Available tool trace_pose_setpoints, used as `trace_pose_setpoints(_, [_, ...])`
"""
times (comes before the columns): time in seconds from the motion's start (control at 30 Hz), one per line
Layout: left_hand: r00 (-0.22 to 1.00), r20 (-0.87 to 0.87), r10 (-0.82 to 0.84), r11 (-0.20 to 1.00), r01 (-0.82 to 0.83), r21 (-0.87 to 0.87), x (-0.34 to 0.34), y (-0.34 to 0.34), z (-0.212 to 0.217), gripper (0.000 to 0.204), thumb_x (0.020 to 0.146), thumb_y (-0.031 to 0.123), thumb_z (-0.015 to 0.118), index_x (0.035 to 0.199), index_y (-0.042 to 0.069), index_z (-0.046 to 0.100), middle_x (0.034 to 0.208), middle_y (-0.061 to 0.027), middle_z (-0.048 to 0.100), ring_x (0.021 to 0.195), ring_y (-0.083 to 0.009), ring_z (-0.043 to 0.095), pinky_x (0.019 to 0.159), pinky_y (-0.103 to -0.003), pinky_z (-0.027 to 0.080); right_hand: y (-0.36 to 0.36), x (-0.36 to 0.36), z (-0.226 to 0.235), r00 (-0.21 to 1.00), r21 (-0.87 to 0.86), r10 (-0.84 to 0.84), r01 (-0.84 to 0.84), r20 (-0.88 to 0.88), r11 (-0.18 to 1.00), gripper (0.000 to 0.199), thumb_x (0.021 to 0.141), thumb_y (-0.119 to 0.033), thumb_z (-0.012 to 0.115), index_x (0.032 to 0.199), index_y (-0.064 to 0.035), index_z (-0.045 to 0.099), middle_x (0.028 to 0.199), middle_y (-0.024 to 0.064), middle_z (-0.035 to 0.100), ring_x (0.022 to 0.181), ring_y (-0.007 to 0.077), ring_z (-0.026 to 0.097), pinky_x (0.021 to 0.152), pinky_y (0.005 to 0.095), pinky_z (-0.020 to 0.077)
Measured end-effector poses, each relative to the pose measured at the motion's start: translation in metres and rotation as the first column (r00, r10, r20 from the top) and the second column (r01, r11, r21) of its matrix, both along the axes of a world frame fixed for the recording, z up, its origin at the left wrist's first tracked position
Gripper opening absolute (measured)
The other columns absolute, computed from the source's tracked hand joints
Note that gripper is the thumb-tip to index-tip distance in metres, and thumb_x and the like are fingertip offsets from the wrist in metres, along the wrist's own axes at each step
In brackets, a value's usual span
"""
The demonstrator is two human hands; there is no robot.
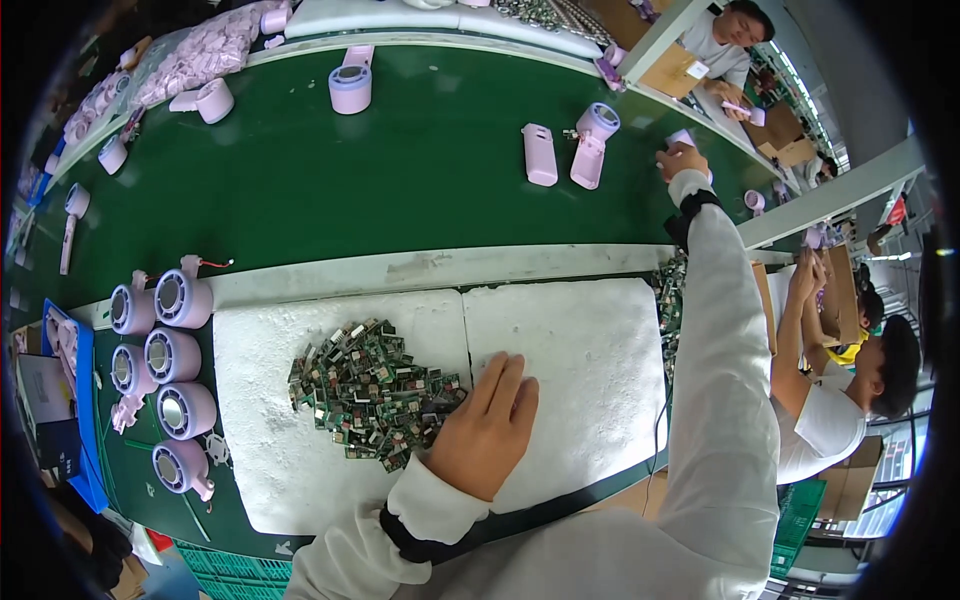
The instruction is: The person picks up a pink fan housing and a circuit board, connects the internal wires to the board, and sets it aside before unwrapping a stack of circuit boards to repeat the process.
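Observation:
My left hand [485,425] lies with its fingers stretched out on the white foam board [575,380]. Beside its fingers and wrist is a heap of small green circuit boards [375,395]. My right arm reaches far out to the right over the green belt [440,160]. There, my right hand [682,162] is curled round a lilac plastic fan part [680,138], mostly hidden by the fingers. Left of that hand, a lilac fan body with its handle [590,145] lies on the belt next to a lilac handle cover [540,155].
Several round lilac fan heads [180,357] stand left of the foam, near a blue tray [88,410]. Another lilac fan piece [350,88] sits at the belt's far side. A metal post [830,195] rises at the right. Co-workers sit beyond it, one with raised hands [808,280].

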State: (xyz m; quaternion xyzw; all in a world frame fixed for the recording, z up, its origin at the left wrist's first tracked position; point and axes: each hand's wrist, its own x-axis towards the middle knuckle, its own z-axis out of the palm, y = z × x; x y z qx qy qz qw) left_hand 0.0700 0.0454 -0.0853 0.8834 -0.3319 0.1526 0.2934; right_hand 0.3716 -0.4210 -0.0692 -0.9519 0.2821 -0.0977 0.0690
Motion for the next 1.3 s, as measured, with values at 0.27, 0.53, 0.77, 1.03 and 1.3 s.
trace_pose_setpoints(0.27, [1.0, -0.015, -0.014, 0.999, 0.013, -0.03, -0.011, -0.004, -0.009, 0.028, 0.082, 0.002, 0.065, 0.109, -0.004, 0.064, 0.126, -0.0182, 0.059, 0.12, -0.0309, 0.058, 0.094, -0.034, 0.055, 0.067, -0.142, 0.049, 0.914, 0.876, 0.022, -0.395, 0.405, 0.278, 0.009, 0.093, -0.013, 0.07, 0.093, -0.0061, 0.063, 0.097, 0.0055, 0.07, 0.092, 0.0137, 0.071, 0.083, 0.0205, 0.0591])
trace_pose_setpoints(0.53, [0.994, -0.067, -0.092, 0.993, 0.086, -0.08, -0.009, -0.004, -0.007, 0.03, 0.082, 0.001, 0.065, 0.112, -0.003, 0.064, 0.127, -0.0179, 0.058, 0.117, -0.0338, 0.06, 0.09, -0.04, 0.057, 0.224, -0.336, 0.048, 0.948, 0.949, 0.092, -0.31, 0.304, 0.063, 0.008, 0.096, -0.009, 0.065, 0.091, -0.0047, 0.059, 0.098, 0.0114, 0.072, 0.086, 0.015, 0.072, 0.075, 0.0232, 0.0601])
trace_pose_setpoints(0.77, [0.998, -0.048, -0.037, 0.999, 0.036, -0.021, -0.006, -0.006, -0.001, 0.026, 0.082, 0.003, 0.065, 0.108, -0.001, 0.065, 0.12, -0.0178, 0.061, 0.115, -0.034, 0.06, 0.087, -0.041, 0.057, 0.271, -0.39, 0.022, 0.913, 0.932, 0.352, -0.292, 0.205, 0.213, 0.011, 0.093, -0.01, 0.071, 0.094, -0.002, 0.063, 0.085, 0.0077, 0.073, 0.066, 0.0121, 0.067, 0.057, 0.0265, 0.0537])
trace_pose_setpoints(1.03, [1.0, 0.022, -0.019, 0.967, 0.024, -0.253, -0.019, 0.021, 0.031, 0.022, 0.084, 0.003, 0.069, 0.105, 0.004, 0.069, 0.11, -0.0137, 0.068, 0.097, -0.0345, 0.067, 0.084, -0.041, 0.055, 0.26, -0.371, 0.032, 0.676, 0.379, 0.696, -0.726, 0.242, 0.574, 0.032, 0.082, -0.011, 0.078, 0.113, -0.009, 0.069, 0.06, 0.0054, 0.061, 0.05, 0.0121, 0.058, 0.049, 0.0283, 0.0447])
trace_pose_setpoints(1.3, [0.936, 0.047, 0.348, 0.927, -0.336, -0.169, -0.045, 0.135, 0.09, 0.037, 0.079, 0.002, 0.072, 0.115, 0.003, 0.069, 0.113, -0.0163, 0.07, 0.099, -0.0314, 0.069, 0.085, -0.037, 0.056, 0.254, -0.325, 0.037, 0.538, 0.225, 0.831, -0.835, 0.14, 0.503, 0.032, 0.079, -0.014, 0.078, 0.111, -0.0109, 0.071, 0.065, 0.0094, 0.065, 0.053, 0.0217, 0.062, 0.054, 0.0347, 0.0499])
